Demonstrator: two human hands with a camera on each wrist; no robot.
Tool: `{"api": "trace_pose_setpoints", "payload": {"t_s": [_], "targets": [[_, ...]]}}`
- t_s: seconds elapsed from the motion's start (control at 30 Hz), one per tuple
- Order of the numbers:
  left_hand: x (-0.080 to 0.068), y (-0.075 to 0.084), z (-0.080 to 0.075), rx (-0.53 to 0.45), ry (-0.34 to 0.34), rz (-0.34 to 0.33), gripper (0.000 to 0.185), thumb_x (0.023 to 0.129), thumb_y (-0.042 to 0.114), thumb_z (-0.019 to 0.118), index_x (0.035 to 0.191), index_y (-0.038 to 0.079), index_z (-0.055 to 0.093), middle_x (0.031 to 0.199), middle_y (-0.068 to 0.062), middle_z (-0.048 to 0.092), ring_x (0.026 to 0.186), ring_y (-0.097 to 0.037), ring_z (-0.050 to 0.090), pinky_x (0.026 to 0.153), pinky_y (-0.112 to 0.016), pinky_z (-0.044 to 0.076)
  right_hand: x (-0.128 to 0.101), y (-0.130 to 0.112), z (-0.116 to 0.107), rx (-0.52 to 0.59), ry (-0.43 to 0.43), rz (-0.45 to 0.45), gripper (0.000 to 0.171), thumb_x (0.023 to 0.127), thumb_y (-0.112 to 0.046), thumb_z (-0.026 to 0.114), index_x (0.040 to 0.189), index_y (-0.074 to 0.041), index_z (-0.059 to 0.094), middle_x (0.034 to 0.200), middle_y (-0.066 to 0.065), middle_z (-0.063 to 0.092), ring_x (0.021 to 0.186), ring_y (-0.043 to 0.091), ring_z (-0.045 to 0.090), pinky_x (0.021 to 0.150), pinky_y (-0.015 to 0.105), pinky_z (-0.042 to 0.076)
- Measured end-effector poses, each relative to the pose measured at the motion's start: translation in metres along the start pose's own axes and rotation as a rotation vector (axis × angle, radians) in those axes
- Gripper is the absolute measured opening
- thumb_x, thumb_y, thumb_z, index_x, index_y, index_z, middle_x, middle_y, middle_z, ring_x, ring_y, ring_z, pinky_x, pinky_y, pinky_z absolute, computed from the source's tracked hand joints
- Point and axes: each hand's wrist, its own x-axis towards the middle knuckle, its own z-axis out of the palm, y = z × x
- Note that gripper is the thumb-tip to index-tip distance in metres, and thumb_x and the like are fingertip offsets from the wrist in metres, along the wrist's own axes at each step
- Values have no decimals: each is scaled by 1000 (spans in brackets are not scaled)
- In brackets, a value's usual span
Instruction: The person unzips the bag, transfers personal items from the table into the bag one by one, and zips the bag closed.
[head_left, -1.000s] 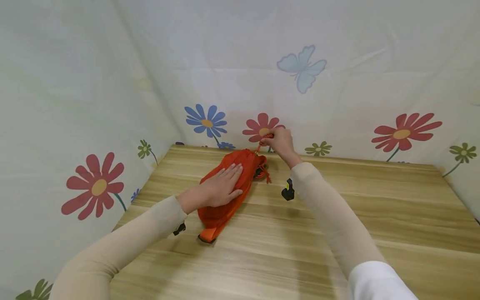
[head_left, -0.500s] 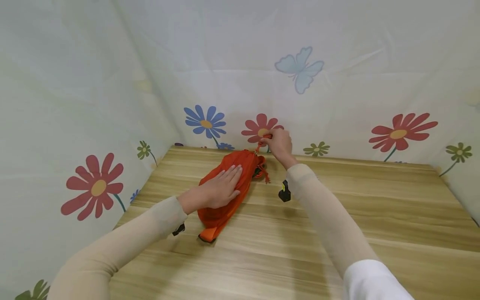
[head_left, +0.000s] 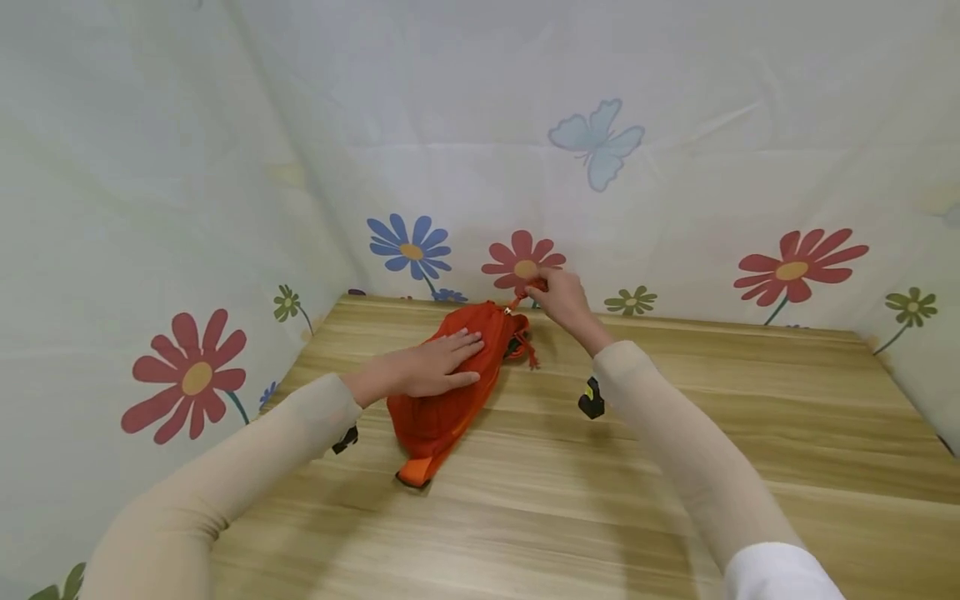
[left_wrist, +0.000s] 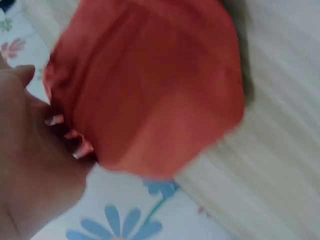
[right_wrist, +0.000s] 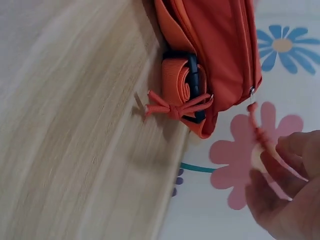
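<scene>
Pinching the orange zipper-pull cord between thumb and fingertips, the right hand is hovering just past the far end of the orange pouch, holding the cord taut from the pouch's zipper slider. The left hand is lying flat on top of the pouch with fingers straight and together, pressing it against the wooden table. The pouch is sitting toward the table's far left corner, lengthwise from the near left up toward the flowered backdrop. At the pouch's far end, a rolled orange strap is sitting in a black buckle, with a small knotted orange tie sticking out beside it. In the left wrist view the pouch is blurred and is filling most of the frame, with the hand at its edge.
</scene>
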Motion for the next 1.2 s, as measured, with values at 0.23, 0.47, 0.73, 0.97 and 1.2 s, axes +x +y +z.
{"api": "trace_pose_setpoints", "payload": {"t_s": [0.23,0.47,0.73,0.97,1.2], "targets": [[6,-36,-25,62,76,151,60,108,32,49,159,5,33,166,-15,27,155,-35,17,124,-50,18,-32,-33,-3,-78,-56,-90,31,101,-12,58,127,2,66,123,18,70,101,32,67,87,44,55],[23,-64,-43,144,63,184,66,106,41,49,164,21,25,169,-7,21,156,-33,14,125,-52,12,-89,-90,21,-240,-246,-195,45,103,-27,59,139,0,58,135,17,63,117,32,63,103,43,50],[51,-68,-39,253,53,338,67,106,51,42,164,26,21,170,-7,16,156,-38,9,123,-59,8,-122,-134,60,-442,-442,-327,66,106,-48,46,157,-7,38,161,15,37,149,32,34,123,41,25],[56,-67,-31,274,-29,377,65,107,51,39,164,27,21,171,-3,10,155,-41,5,122,-62,10,-125,-136,86,-516,-506,-345,72,105,-57,42,161,-12,32,166,14,26,154,34,22,125,43,18],[54,-73,-31,290,-51,350,64,106,52,42,163,27,27,171,-2,15,155,-41,7,123,-60,11,-129,-129,90,-582,-502,-343,69,102,-60,46,154,-14,46,158,11,42,151,34,29,124,47,21]]}}
